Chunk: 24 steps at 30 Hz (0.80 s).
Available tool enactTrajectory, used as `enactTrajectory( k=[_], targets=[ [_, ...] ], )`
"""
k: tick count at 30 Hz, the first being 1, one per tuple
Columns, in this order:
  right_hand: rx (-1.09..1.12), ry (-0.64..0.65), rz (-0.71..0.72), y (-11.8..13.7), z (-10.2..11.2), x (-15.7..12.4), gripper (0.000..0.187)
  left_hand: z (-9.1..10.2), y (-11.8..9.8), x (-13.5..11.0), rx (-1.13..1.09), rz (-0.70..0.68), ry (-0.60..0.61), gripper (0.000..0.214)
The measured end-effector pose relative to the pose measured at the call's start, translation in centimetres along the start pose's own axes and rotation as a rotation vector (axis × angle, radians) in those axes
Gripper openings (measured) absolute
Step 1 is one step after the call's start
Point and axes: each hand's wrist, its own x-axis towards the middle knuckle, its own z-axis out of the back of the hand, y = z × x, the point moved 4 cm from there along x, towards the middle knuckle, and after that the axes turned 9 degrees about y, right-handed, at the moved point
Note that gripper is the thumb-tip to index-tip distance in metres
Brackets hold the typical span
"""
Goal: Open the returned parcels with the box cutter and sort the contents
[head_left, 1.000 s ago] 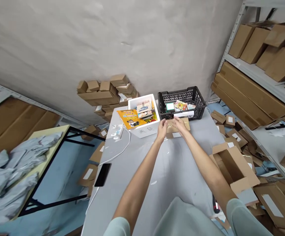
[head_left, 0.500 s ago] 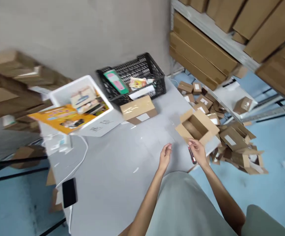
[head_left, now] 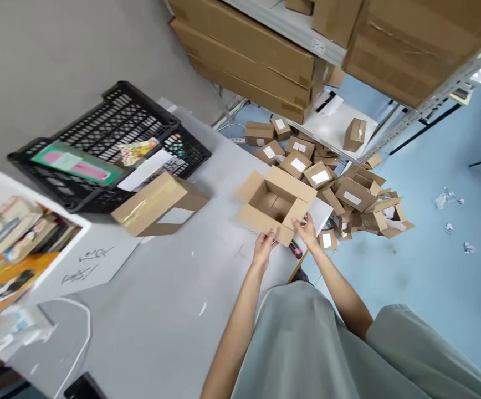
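An open empty cardboard box (head_left: 274, 205) sits near the right edge of the grey table (head_left: 174, 288). My left hand (head_left: 264, 247) grips its near flap, fingers curled on the cardboard. My right hand (head_left: 307, 230) holds the near right corner of the same box. A red and black tool (head_left: 296, 250) lies on the table between my hands, just under the box's corner. A taped, closed cardboard box (head_left: 157, 203) with a white label rests farther left, beside the black crate (head_left: 111, 145).
The black crate holds a green and pink packet and papers. A white bin (head_left: 20, 221) with books stands at the left. Several small cardboard boxes (head_left: 340, 188) are piled on the blue floor at the right. Metal shelving (head_left: 307, 44) holds large cartons.
My hands left the taped box by the crate, drew back toward me, then reached right and took hold of the open box. The view swung to the right.
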Motion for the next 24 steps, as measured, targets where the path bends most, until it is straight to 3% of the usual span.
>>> enactTrajectory(
  k=[5,11,18,21,24],
  targets=[
    [0.174,0.091,-0.085,0.0,-0.3,0.0,0.078,-0.5,0.4,0.8,0.014,-0.045,-0.098,0.053],
    [0.262,0.122,-0.044,0.5,2.2,-2.6,0.067,-2.9,0.5,-1.1,0.084,-0.123,0.050,0.056],
    [0.325,0.082,-0.026,-0.4,8.0,-9.6,0.060,-6.4,1.5,-6.6,0.231,-0.173,0.201,0.069],
    [0.356,0.011,-0.033,-2.0,10.4,-13.4,0.062,-8.2,3.7,-9.3,0.300,-0.193,0.278,0.067],
    [0.386,-0.108,-0.042,-3.9,13.3,-17.5,0.066,-10.2,7.2,-11.6,0.309,-0.182,0.357,0.064]
  ],
)
